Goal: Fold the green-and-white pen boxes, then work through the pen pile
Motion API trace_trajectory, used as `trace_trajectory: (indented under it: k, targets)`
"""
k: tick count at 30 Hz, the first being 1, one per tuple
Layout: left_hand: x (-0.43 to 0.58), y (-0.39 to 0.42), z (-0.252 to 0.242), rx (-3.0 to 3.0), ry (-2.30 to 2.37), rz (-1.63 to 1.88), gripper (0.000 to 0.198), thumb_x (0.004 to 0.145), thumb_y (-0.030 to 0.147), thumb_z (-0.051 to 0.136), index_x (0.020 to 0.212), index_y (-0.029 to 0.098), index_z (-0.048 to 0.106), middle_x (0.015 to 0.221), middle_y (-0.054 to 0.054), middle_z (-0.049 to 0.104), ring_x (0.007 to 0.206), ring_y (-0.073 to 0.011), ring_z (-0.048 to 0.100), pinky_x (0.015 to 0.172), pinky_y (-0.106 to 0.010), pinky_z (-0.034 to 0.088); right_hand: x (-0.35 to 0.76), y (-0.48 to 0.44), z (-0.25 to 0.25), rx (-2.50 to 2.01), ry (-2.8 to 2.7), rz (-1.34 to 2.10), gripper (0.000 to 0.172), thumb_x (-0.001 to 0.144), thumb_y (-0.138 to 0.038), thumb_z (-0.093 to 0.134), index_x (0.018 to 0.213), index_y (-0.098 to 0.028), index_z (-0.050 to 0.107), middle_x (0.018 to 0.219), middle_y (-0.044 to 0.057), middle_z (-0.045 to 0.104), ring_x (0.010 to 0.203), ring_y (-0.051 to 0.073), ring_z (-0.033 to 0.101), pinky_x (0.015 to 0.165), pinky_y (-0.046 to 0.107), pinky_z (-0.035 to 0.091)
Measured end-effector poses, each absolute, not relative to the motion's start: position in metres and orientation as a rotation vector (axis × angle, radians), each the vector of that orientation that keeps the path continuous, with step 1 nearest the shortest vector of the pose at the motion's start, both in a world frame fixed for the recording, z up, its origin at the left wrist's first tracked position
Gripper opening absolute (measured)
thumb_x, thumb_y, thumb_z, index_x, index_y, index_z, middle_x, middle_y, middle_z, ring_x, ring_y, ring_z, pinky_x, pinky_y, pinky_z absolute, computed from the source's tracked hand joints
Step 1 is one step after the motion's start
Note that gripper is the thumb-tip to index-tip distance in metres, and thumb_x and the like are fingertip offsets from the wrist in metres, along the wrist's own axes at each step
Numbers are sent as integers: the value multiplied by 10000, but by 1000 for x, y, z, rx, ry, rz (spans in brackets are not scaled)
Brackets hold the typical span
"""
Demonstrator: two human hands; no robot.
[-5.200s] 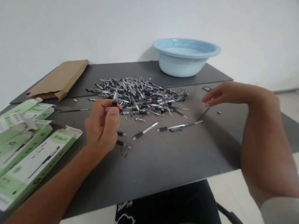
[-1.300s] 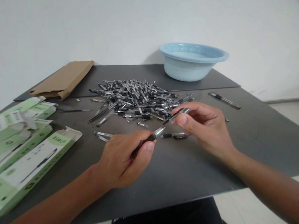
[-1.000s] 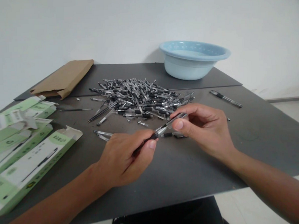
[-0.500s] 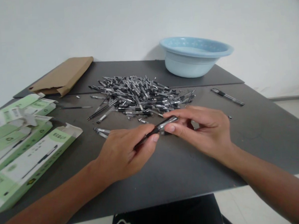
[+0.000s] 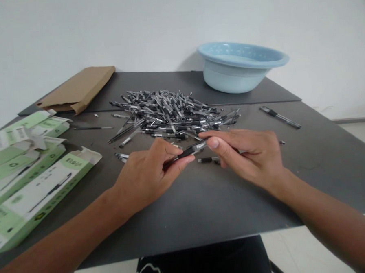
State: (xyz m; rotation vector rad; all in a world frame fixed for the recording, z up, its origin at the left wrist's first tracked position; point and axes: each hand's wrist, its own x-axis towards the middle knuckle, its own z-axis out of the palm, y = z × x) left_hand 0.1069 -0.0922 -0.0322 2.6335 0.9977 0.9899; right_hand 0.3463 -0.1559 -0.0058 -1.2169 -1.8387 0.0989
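Between my two hands is a pen with a dark grip and a clear section, slanting up to the right above the table. My left hand pinches its lower left part between thumb and fingers. At the other end, the thumb and index finger of my right hand close on the tip; whatever else they cover is hidden. Just beyond my hands lies a heap of black and clear pen parts. A short pen piece rests on the table beneath my right fingers.
Green and white pen boxes overlap on the left. Behind them lies a brown paper envelope. A light blue basin stands at the back right, and a capped pen lies on the right of the grey table.
My right thumb and index finger have shifted onto the pen's upper right end, covering its tip. My left fingers have changed their hold slightly. The view has tilted a little.
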Motion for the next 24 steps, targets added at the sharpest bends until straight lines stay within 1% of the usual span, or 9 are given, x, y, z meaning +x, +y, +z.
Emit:
trace_trajectory:
  k: [5, 11, 15, 20, 22, 24]
  targets:
    - [107, -95, -34, 2736, 1022, 1046, 426, 1092, 582, 549, 946, 219, 720, 720, 8, 771, 634, -181, 764, 559, -271, 501, 345, -158, -6, -1224, -1830, 190, 214, 1041, -372, 702, 1125, -286, 879, 524, -55, 655, 479, 123, 615, 572, 288, 518]
    - [106, -97, -33, 2834, 999, 1045, 503, 1127, 582, 464, 924, 213, 739, 706, 10, 764, 593, -164, 741, 524, -264, 462, 343, -159, -8, -1207, -1812, 274, 227, 1053, -379, 682, 1145, -298, 873, 542, -51, 660, 553, 143, 687, 610, 285, 553]
    - [106, -98, -33, 2876, 1003, 1072, 537, 1130, 601, 434, 896, 226, 739, 698, 11, 757, 575, -153, 717, 521, -266, 439, 343, -159, -8, -1223, -1813, 306, 231, 1056, -405, 676, 1160, -319, 864, 587, -45, 708, 597, 162, 722, 624, 299, 577]
    - [106, -98, -33, 2943, 987, 1048, 576, 1148, 570, 389, 848, 229, 743, 671, 8, 731, 546, -146, 679, 513, -269, 406, 343, -160, -9, -1202, -1822, 319, 230, 1059, -364, 680, 1186, -288, 855, 748, -35, 805, 625, 135, 742, 636, 276, 585]
    - [107, -98, -33, 2956, 980, 1021, 599, 1152, 568, 373, 824, 226, 740, 657, 6, 717, 544, -145, 668, 513, -265, 398, 343, -160, -9, -1196, -1822, 327, 229, 1058, -353, 682, 1195, -285, 852, 760, -36, 809, 621, 132, 740, 629, 274, 584]
    - [107, -98, -33, 2958, 970, 982, 608, 1151, 569, 370, 816, 222, 740, 653, 4, 709, 548, -143, 659, 514, -260, 393, 342, -160, -10, -1188, -1819, 331, 228, 1056, -350, 685, 1197, -285, 852, 725, -39, 791, 608, 132, 731, 634, 275, 589]
